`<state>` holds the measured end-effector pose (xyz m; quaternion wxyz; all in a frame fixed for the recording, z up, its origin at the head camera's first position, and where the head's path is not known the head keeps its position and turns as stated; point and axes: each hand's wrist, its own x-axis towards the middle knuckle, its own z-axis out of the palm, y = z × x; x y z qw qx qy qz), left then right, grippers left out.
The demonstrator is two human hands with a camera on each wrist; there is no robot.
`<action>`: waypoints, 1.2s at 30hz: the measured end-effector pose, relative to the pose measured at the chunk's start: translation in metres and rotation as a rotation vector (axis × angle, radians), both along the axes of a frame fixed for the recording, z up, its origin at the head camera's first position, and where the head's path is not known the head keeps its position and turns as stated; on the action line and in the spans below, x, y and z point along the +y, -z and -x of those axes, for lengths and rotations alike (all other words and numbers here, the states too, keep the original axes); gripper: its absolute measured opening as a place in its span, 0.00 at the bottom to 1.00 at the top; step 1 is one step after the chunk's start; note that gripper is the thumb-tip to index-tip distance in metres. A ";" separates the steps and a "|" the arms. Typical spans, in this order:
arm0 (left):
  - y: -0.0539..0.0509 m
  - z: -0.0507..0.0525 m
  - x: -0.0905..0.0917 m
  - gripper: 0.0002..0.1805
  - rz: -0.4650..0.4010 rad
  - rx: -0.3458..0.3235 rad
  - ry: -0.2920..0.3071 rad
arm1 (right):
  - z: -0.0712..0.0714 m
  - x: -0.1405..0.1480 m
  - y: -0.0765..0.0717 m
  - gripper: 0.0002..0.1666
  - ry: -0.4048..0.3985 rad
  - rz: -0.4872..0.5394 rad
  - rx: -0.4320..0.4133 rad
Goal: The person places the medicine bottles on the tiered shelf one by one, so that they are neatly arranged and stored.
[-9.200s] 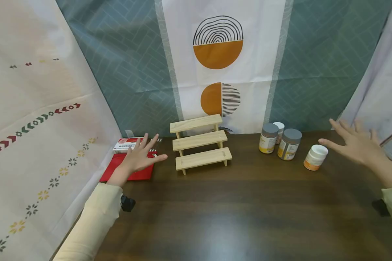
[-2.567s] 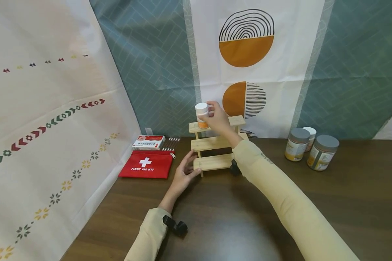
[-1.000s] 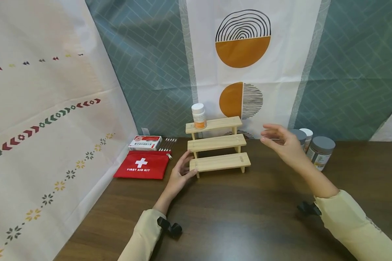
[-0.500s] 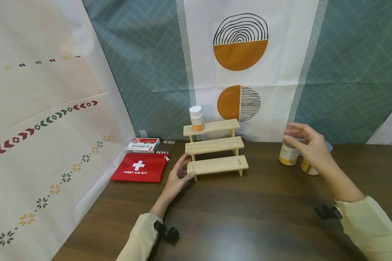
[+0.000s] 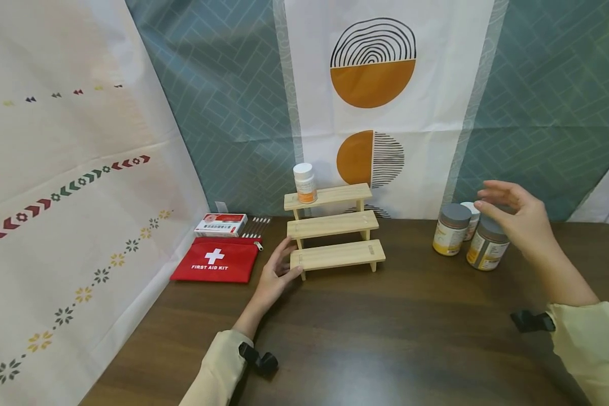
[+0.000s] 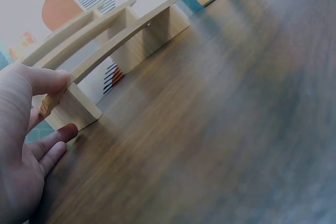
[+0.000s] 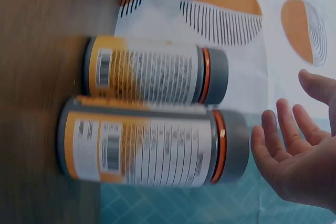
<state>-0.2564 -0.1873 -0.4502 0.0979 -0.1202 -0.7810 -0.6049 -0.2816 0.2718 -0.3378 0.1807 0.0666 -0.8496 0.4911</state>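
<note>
Three-step wooden stand on the tabletop, all places noted from it. A white-capped bottle with an orange-banded label stands upright on the stand's top step, at the left end. Left hand at the left end of the stand's lowest step: fingers narrow, gripping the plank end, thumb on top, others lower, by the leg. Right hand in the air, well right of the stand: fingers curved, thumb apart from them, a fairly wide gap, nothing held. Near it, also right of the stand, a yellow-labelled jar and a dark-striped jar, both upright and grey-lidded; a small white-capped bottle partly hidden behind them. Left of the stand, a red first aid pouch, a red-and-white box behind it, and cotton swabs beside the box.
</note>
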 end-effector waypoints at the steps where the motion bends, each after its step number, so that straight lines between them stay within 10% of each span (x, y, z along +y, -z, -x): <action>1: 0.000 0.000 0.000 0.41 -0.001 0.003 0.003 | 0.001 0.003 0.000 0.25 0.001 0.013 -0.007; 36: 0.002 0.000 0.000 0.42 0.009 -0.001 -0.007 | 0.030 0.073 0.034 0.33 -0.481 -0.025 -0.400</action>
